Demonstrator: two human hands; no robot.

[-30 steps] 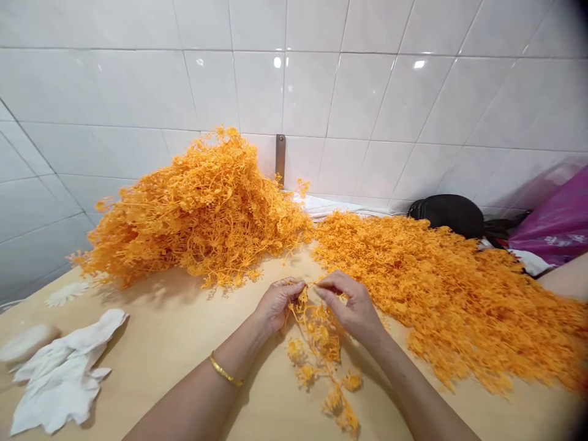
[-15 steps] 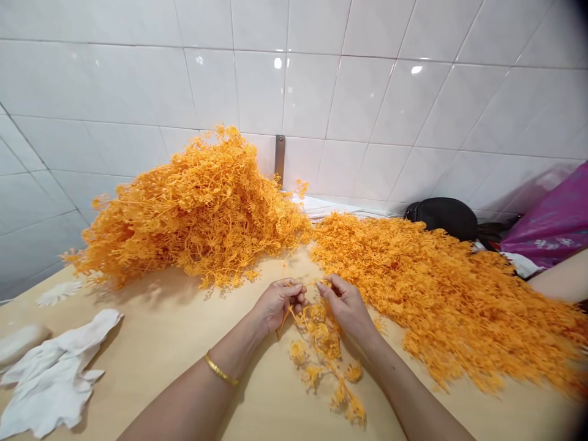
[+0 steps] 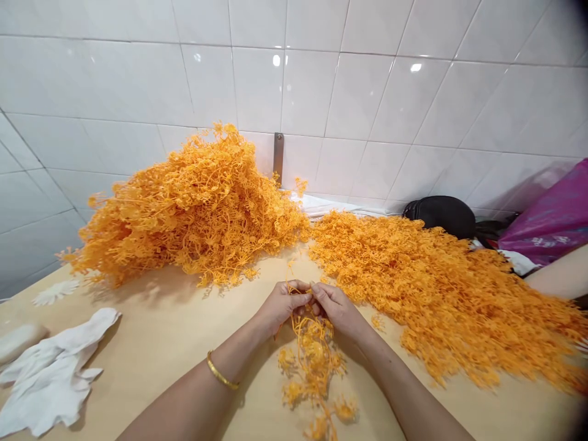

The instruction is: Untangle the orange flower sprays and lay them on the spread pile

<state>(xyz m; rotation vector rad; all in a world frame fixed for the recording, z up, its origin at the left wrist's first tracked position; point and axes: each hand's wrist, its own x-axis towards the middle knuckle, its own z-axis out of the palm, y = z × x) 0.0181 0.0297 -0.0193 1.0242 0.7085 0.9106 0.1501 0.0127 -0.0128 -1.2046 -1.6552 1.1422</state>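
Observation:
My left hand [image 3: 285, 303] pinches thin orange stems near the middle of the table. Against its fingertips, my right hand [image 3: 331, 306] is closed on the same stems. An orange flower sprig [image 3: 315, 361] hangs down toward me from between the hands, its blossoms spread below them. Behind my left hand rises a tall heap of orange sprigs [image 3: 197, 208]. A flatter, wider pile of orange sprigs [image 3: 436, 275] lies to the right of my right hand. The exact grip of the fingertips is partly hidden.
White cloth pieces [image 3: 55, 373] and a pale rounded object [image 3: 21, 342] lie at the left on the table [image 3: 174, 355]. Near the tiled wall [image 3: 367, 104] are a black pouch [image 3: 443, 214] and a purple bag [image 3: 551, 214]. Another person's arm [image 3: 560, 272] reaches in at the right edge.
My right hand has moved left and now meets my left hand; they were slightly apart before. The hanging sprig has swung left and a little lower.

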